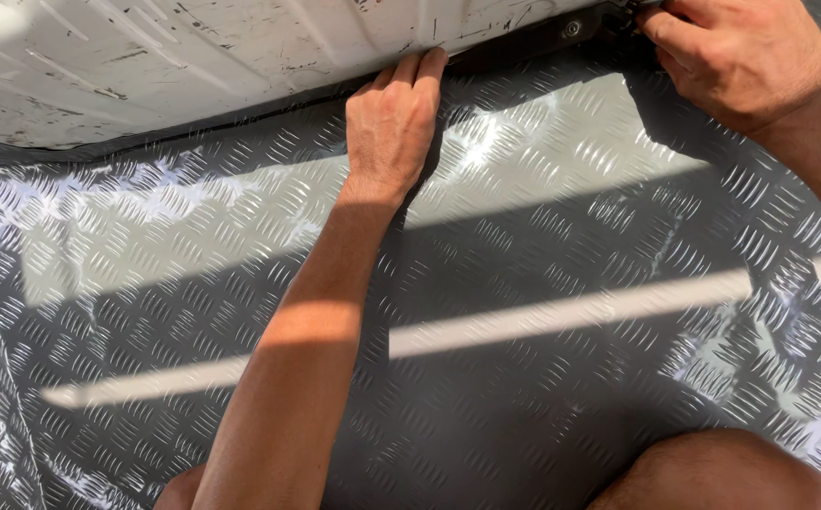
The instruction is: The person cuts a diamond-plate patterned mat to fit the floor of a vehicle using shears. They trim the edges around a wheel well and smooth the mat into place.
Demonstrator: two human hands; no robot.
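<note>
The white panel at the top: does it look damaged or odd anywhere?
Yes. The white panel is heavily scratched and scuffed, with dark marks where the paint is worn away. The left hand presses its fingers against the panel's lower edge, above the tread-plate floor. The right hand works beside a screw.

The left hand (393, 123) is reaching toward twelve o'clock on a nearly straight forearm, its fingers (420, 71) curling together and its back facing up. The right hand (736, 57) is working at one o'clock, fingers bunching, forearm coming in from three o'clock.
</note>
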